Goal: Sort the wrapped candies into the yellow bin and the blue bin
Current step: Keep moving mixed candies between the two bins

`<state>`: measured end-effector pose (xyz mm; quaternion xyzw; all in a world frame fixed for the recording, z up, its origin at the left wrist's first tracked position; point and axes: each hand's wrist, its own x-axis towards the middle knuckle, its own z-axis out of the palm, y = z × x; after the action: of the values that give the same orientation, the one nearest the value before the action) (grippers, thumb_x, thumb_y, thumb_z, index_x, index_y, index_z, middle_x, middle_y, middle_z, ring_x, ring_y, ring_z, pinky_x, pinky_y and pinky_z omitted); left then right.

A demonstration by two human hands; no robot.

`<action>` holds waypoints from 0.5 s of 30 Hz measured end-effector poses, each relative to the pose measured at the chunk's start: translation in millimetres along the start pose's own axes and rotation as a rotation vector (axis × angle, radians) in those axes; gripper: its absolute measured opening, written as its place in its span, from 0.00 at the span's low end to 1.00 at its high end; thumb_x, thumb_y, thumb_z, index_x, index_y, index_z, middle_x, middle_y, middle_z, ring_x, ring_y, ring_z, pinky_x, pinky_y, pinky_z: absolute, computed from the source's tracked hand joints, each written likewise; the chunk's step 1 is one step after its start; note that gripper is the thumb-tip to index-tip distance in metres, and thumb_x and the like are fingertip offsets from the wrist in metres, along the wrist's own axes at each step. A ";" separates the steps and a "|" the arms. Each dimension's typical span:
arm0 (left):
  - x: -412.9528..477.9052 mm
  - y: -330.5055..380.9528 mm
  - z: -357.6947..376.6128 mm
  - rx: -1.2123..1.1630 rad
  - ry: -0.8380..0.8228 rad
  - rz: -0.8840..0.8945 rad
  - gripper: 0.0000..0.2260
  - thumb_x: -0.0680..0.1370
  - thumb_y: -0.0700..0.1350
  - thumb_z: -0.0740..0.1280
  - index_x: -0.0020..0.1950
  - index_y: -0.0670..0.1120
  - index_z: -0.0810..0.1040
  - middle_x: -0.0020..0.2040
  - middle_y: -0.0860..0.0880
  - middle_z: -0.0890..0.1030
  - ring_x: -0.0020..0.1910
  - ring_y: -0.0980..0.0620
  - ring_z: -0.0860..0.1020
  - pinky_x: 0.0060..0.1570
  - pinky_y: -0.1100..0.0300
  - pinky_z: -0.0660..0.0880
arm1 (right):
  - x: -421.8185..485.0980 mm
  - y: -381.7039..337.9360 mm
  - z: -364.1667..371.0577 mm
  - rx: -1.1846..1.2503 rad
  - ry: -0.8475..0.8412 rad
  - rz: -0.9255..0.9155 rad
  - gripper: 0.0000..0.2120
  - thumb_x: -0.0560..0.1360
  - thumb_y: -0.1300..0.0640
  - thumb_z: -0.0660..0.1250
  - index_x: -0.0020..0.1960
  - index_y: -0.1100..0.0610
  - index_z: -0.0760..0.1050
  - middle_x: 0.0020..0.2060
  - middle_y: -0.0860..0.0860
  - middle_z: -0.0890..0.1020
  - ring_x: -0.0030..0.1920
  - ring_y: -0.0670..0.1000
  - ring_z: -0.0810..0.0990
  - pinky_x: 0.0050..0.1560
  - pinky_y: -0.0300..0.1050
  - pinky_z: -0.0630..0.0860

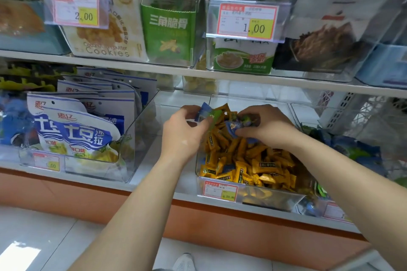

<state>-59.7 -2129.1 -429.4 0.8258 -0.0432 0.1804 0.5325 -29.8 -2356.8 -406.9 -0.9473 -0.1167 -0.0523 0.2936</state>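
A clear bin on the lower shelf is heaped with yellow wrapped candies, with a few blue ones mixed in. My left hand is over the bin's left rear and pinches blue and green wrapped candies. My right hand reaches into the heap and grips a blue wrapped candy, with more dark wrappers under its fingers. To the right, a second clear bin holds blue and green wrapped candies, partly hidden by my right forearm.
Left of the candy bin stands a clear bin of white-and-blue snack bags. The upper shelf carries boxes of cookies and snacks with price tags. An orange shelf base and a tiled floor lie below.
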 end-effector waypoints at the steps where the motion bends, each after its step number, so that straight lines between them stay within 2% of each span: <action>1: -2.1 5.8 5.3 -0.041 -0.004 -0.008 0.14 0.75 0.54 0.73 0.58 0.54 0.78 0.48 0.62 0.80 0.45 0.71 0.77 0.38 0.79 0.70 | -8.1 1.6 -4.9 0.060 0.056 0.025 0.16 0.68 0.44 0.78 0.53 0.43 0.80 0.48 0.41 0.82 0.48 0.45 0.78 0.43 0.39 0.72; 3: -7.5 17.8 18.7 -0.197 -0.056 -0.056 0.14 0.75 0.52 0.74 0.58 0.51 0.79 0.48 0.60 0.82 0.46 0.71 0.79 0.44 0.76 0.73 | -26.7 5.9 -11.7 0.227 0.143 0.096 0.10 0.69 0.47 0.78 0.47 0.45 0.82 0.41 0.41 0.84 0.44 0.44 0.81 0.42 0.39 0.75; 4: -11.5 25.2 25.5 -0.304 -0.104 -0.102 0.15 0.75 0.51 0.74 0.60 0.49 0.79 0.50 0.57 0.83 0.48 0.66 0.80 0.49 0.71 0.76 | -36.4 8.5 -13.9 0.337 0.169 0.135 0.08 0.69 0.49 0.78 0.47 0.47 0.82 0.39 0.43 0.85 0.43 0.45 0.83 0.42 0.40 0.77; 6: -19.6 38.0 40.1 -0.424 -0.206 -0.148 0.17 0.75 0.49 0.74 0.63 0.48 0.78 0.55 0.52 0.84 0.54 0.57 0.82 0.57 0.57 0.78 | -54.9 12.7 -16.0 0.577 0.172 0.220 0.09 0.70 0.52 0.78 0.50 0.49 0.83 0.42 0.45 0.87 0.46 0.46 0.85 0.46 0.42 0.80; 7: -23.7 42.6 48.2 -0.421 -0.245 -0.121 0.16 0.76 0.48 0.74 0.62 0.49 0.78 0.55 0.52 0.83 0.55 0.57 0.81 0.58 0.55 0.78 | -62.1 14.5 -16.9 0.692 0.159 0.259 0.11 0.71 0.53 0.77 0.53 0.51 0.83 0.45 0.48 0.87 0.48 0.49 0.85 0.48 0.46 0.81; 9: -31.3 49.0 61.8 -0.393 -0.307 -0.050 0.13 0.76 0.46 0.73 0.60 0.52 0.78 0.54 0.54 0.83 0.54 0.60 0.81 0.56 0.54 0.79 | -71.2 14.1 -18.7 0.901 0.137 0.317 0.12 0.75 0.57 0.74 0.58 0.54 0.81 0.50 0.54 0.86 0.50 0.54 0.86 0.44 0.50 0.82; 12: -40.0 57.0 80.5 -0.314 -0.347 -0.003 0.15 0.76 0.46 0.73 0.62 0.51 0.79 0.56 0.53 0.83 0.56 0.56 0.80 0.58 0.47 0.79 | -79.7 12.2 -26.3 1.183 0.101 0.417 0.12 0.80 0.62 0.63 0.61 0.60 0.79 0.53 0.59 0.85 0.50 0.56 0.84 0.44 0.51 0.81; 13: -42.3 59.1 86.4 -0.280 -0.348 0.022 0.15 0.76 0.46 0.74 0.62 0.50 0.79 0.56 0.54 0.83 0.57 0.57 0.80 0.58 0.48 0.78 | -83.0 12.6 -30.4 1.282 0.092 0.471 0.15 0.80 0.61 0.59 0.62 0.62 0.78 0.55 0.62 0.84 0.51 0.58 0.83 0.46 0.53 0.81; 15: -45.5 63.7 97.3 -0.207 -0.349 0.093 0.16 0.75 0.46 0.75 0.61 0.51 0.79 0.55 0.56 0.82 0.56 0.62 0.79 0.59 0.57 0.77 | -89.1 17.9 -38.6 1.408 0.075 0.527 0.18 0.81 0.55 0.56 0.62 0.63 0.78 0.56 0.63 0.83 0.52 0.59 0.83 0.48 0.57 0.81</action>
<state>-94.3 -2249.1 -425.8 0.7824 -0.1912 0.0538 0.5902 -112.7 -2410.1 -399.8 -0.5297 0.1180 0.0746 0.8366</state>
